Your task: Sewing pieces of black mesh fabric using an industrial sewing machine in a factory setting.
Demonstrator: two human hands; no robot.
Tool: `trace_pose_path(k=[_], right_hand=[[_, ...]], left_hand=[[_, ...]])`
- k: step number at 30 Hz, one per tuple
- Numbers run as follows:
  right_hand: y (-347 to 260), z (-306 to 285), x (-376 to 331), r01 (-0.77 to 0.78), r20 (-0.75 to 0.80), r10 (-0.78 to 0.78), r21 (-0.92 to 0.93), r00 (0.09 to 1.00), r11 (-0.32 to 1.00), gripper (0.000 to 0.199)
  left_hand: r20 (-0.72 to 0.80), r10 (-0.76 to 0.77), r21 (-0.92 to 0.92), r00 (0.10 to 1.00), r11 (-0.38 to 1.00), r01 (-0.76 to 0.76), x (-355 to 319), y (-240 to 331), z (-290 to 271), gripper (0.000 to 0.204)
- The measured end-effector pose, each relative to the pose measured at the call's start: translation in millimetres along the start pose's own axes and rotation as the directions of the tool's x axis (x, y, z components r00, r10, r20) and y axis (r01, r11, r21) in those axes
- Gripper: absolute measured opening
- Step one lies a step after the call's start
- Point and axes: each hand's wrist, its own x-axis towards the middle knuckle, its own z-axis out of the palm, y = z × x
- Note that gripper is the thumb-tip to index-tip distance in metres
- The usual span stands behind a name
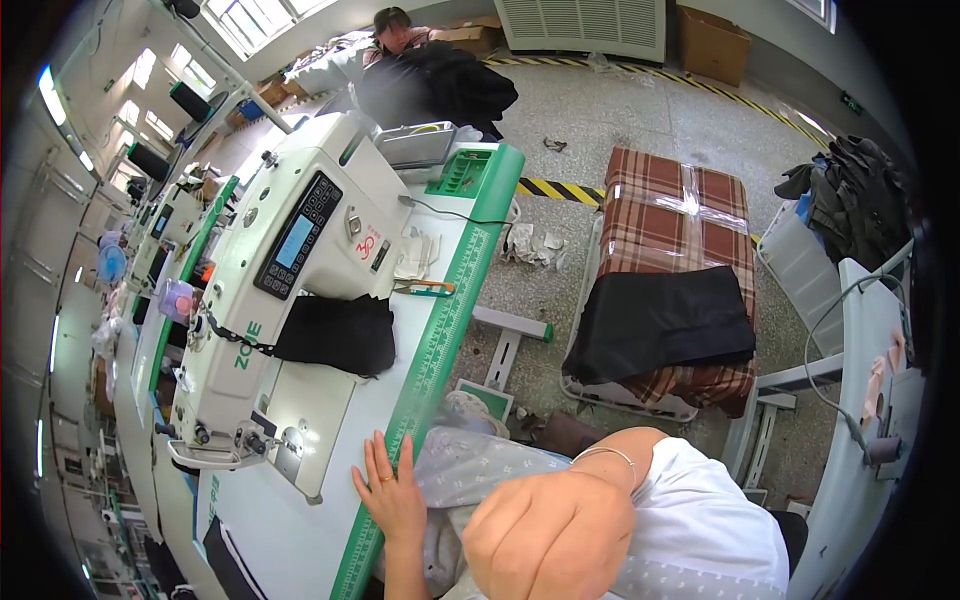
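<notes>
My left hand [390, 497] lies flat on the white sewing table [345, 425], with its fingers stretched out near the green ruler edge and a ring on one finger. Close to the camera, my right hand [548, 532] is raised over my lap, curled into a fist, a thin bracelet round its wrist. Its fingertips are turned away, so what it may hold is hidden. Beyond my left hand stands a white sewing machine [315, 165] with a control panel. Black fabric pieces [340, 335] lie by the machine arm. Another dark piece [232, 560] rests at the near left.
Orange-handled thread snips [428, 289] lie near the table's edge. To the right, folded black cloth [660, 325] lies on a plaid-covered bundle [672, 190]. Dark garments [855, 190] hang at the far right. At the back, a person [395, 35] sits behind a black cloth heap [440, 85].
</notes>
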Motion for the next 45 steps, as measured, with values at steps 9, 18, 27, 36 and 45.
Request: trace_pose_path(k=[9, 18, 27, 36, 45], right_hand=[[19, 4, 27, -0.058, 0.102, 0.075, -0.156, 0.992, 0.986, 0.018], [142, 38, -30, -0.677, -0.094, 0.677, -0.234, 0.730, 0.697, 0.030], [246, 32, -51, -0.663, 0.017, 0.823, -0.584, 0.568, 0.469, 0.030], [301, 42, -48, -0.668, -0.029, 0.879, -0.662, 0.477, 0.341, 0.011], [297, 41, -56, -0.518, -0.019, 0.789, -0.764, 0.614, 0.385, 0.016]], left_hand=[[0.044, -0.016, -0.077, 0.999, 0.997, 0.020, 9, -5, -10, 0.068], [0.001, -0.157, -0.687, 0.988, 0.718, 0.115, -42, -16, -16, 0.042], [-0.349, -0.596, -0.529, 0.723, 0.762, 0.374, -198, -71, -88, 0.013], [-0.192, -0.853, -0.046, 0.486, 0.502, 0.863, -323, -199, -126, 0.027], [-0.086, -0.879, -0.021, 0.469, 0.472, 0.881, -412, -301, -88, 0.012]])
